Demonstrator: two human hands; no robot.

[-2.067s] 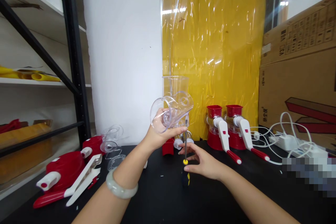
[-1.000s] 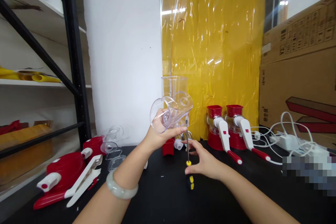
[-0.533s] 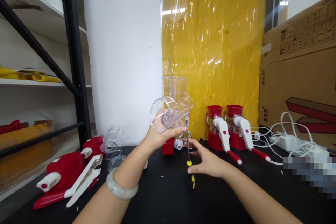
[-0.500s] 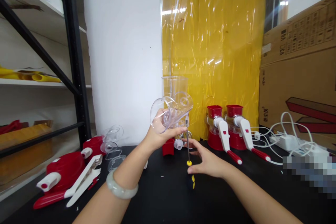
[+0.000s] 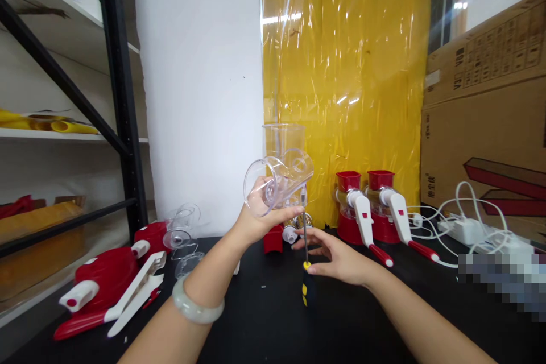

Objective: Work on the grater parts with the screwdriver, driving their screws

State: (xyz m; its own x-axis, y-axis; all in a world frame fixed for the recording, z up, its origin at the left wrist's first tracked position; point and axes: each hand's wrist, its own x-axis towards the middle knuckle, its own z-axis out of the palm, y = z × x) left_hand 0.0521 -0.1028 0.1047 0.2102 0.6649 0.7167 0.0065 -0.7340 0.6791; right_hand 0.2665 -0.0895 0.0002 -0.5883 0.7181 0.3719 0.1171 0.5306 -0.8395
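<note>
My left hand [image 5: 261, 205] grips a clear plastic housing [image 5: 294, 168] with round tube openings and a square hopper, held above the table. A screwdriver [image 5: 305, 281] with a black and yellow handle points upward, its tip at a small fitting under the housing. My left thumb lies close beside its shaft. My right hand [image 5: 336, 256] has its thumb on the yellow collar, with the other fingers loosely curled behind the shaft. Behind the hands are a red plastic piece [image 5: 273, 239] and partly hidden metal drums [image 5: 303, 220].
Two red and white crank graters [image 5: 350, 205] stand at the back right, near white cables and a power strip [image 5: 463, 230]. On the left lie red bases [image 5: 106, 276], white crank handles [image 5: 139, 290] and clear parts [image 5: 185, 239]. A carton [image 5: 482, 125] stands at the right.
The screwdriver handle has turned, showing its yellow marks on a different side. My right fingers have shifted slightly around the shaft. My left hand and the housing stay nearly still.
</note>
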